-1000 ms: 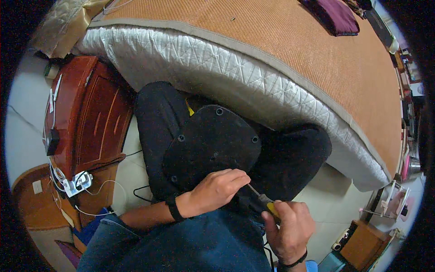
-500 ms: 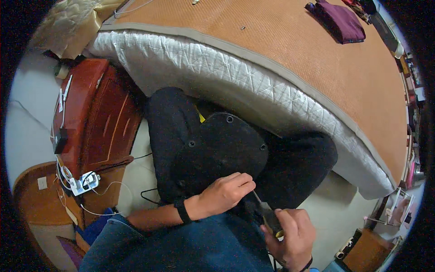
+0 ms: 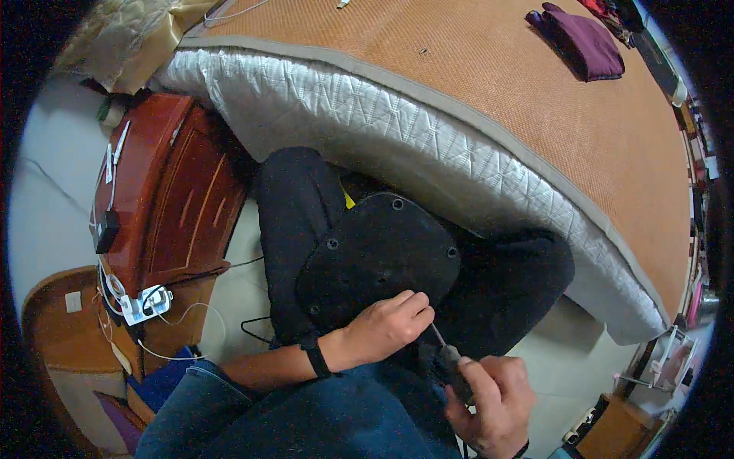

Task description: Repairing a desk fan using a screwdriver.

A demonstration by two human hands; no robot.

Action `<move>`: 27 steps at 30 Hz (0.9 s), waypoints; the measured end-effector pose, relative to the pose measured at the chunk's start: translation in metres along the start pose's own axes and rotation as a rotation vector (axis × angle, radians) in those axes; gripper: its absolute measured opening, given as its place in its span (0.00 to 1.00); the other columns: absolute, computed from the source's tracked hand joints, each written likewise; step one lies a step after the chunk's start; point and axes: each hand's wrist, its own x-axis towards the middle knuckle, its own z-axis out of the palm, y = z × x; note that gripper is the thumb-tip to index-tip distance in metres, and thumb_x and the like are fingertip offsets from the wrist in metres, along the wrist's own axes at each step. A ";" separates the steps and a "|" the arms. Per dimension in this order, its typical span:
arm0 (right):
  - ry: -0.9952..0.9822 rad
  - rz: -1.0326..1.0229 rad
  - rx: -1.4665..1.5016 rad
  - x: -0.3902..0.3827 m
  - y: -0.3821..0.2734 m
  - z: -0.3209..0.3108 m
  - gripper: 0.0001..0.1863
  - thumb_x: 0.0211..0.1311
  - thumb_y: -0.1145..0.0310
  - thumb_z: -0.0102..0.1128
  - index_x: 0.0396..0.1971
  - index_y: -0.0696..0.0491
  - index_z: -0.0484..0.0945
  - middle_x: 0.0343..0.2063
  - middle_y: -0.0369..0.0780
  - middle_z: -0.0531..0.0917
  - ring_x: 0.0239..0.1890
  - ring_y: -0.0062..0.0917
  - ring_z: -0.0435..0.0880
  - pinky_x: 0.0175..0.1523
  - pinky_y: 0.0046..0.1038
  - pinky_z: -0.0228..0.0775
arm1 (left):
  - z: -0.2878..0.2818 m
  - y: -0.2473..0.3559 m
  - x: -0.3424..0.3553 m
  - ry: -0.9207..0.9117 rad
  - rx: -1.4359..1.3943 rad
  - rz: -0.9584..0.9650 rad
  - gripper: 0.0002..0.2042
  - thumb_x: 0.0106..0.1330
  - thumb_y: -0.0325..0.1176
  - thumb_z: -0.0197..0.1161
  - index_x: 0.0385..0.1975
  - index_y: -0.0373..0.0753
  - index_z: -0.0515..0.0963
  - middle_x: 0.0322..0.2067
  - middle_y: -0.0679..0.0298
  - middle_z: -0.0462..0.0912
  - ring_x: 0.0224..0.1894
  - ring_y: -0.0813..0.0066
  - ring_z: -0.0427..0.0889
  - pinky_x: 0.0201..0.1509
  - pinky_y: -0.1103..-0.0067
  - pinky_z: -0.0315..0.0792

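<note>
A dark, rounded plate (image 3: 359, 249) with several ringed holes rests between my black-trousered legs (image 3: 520, 283). At the plate's lower right edge, my left hand (image 3: 390, 327) is closed in a pinch at the tip of the screwdriver's thin shaft (image 3: 439, 336); what lies between those fingertips is hidden. My right hand (image 3: 493, 402) is wrapped round the screwdriver's grey-and-dark handle (image 3: 451, 359), lower right of the left, with the shaft pointing up-left toward the pinch.
A bed (image 3: 535, 138) with a woven mat and quilted side stands ahead, holding folded purple cloth (image 3: 581, 50). At left are a reddish wooden cabinet (image 3: 160, 214), a white power strip (image 3: 147, 304) and cables. Pale tiled floor (image 3: 229, 306) shows around my legs.
The whole view has shifted slightly right. My right hand has turned the screwdriver, so the yellow on its handle no longer shows. My left hand keeps its pinch at the plate's edge.
</note>
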 end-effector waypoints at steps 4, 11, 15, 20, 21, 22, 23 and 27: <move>0.069 0.162 -0.073 -0.004 -0.005 0.002 0.29 0.54 0.59 0.80 0.52 0.57 0.80 0.39 0.48 0.83 0.37 0.42 0.83 0.41 0.38 0.76 | -0.002 0.001 -0.001 -0.005 0.023 0.000 0.10 0.59 0.25 0.62 0.41 0.33 0.78 0.39 0.56 0.78 0.41 0.60 0.82 0.44 0.72 0.81; 0.040 -0.055 0.028 0.001 0.001 0.003 0.24 0.51 0.77 0.75 0.51 0.57 0.81 0.39 0.47 0.83 0.38 0.41 0.83 0.42 0.38 0.76 | 0.001 0.000 0.000 0.003 0.008 0.003 0.09 0.59 0.27 0.61 0.39 0.33 0.77 0.37 0.57 0.76 0.40 0.60 0.81 0.43 0.72 0.80; 0.068 0.060 0.023 0.001 -0.001 0.000 0.23 0.57 0.70 0.75 0.53 0.56 0.80 0.39 0.47 0.82 0.38 0.41 0.83 0.43 0.38 0.76 | 0.000 0.001 0.000 -0.024 0.013 -0.007 0.10 0.59 0.27 0.60 0.39 0.33 0.77 0.38 0.57 0.76 0.40 0.60 0.80 0.44 0.73 0.79; 0.125 0.080 -0.134 -0.014 0.003 0.014 0.23 0.60 0.58 0.74 0.48 0.57 0.78 0.34 0.47 0.81 0.33 0.42 0.81 0.37 0.38 0.74 | -0.001 0.002 0.000 0.009 0.038 -0.010 0.08 0.59 0.27 0.60 0.37 0.33 0.77 0.37 0.58 0.74 0.40 0.62 0.80 0.44 0.73 0.80; 0.095 0.040 -0.136 -0.009 0.003 0.006 0.25 0.61 0.57 0.74 0.52 0.57 0.78 0.37 0.48 0.82 0.36 0.42 0.82 0.40 0.38 0.75 | -0.001 0.002 0.000 0.026 0.049 -0.004 0.07 0.58 0.26 0.61 0.35 0.33 0.77 0.36 0.58 0.73 0.40 0.64 0.80 0.43 0.74 0.80; 0.065 -0.001 -0.138 -0.006 0.004 0.002 0.27 0.62 0.56 0.74 0.55 0.57 0.79 0.39 0.48 0.82 0.38 0.42 0.82 0.42 0.38 0.76 | -0.001 0.002 0.000 0.042 0.060 0.002 0.05 0.58 0.26 0.61 0.32 0.34 0.76 0.35 0.58 0.72 0.39 0.65 0.80 0.43 0.75 0.81; 0.055 -0.019 -0.134 -0.007 0.007 0.002 0.27 0.60 0.57 0.75 0.54 0.58 0.79 0.39 0.49 0.82 0.38 0.43 0.82 0.42 0.39 0.77 | 0.000 0.001 0.000 0.035 0.054 0.006 0.07 0.58 0.26 0.61 0.35 0.33 0.76 0.36 0.58 0.73 0.39 0.64 0.80 0.43 0.75 0.80; 0.033 0.054 -0.054 -0.012 0.012 0.007 0.28 0.58 0.62 0.75 0.54 0.61 0.77 0.42 0.52 0.80 0.39 0.45 0.81 0.43 0.44 0.77 | 0.003 0.002 0.000 0.030 0.054 0.015 0.09 0.59 0.27 0.60 0.38 0.33 0.76 0.36 0.58 0.73 0.38 0.61 0.79 0.42 0.73 0.78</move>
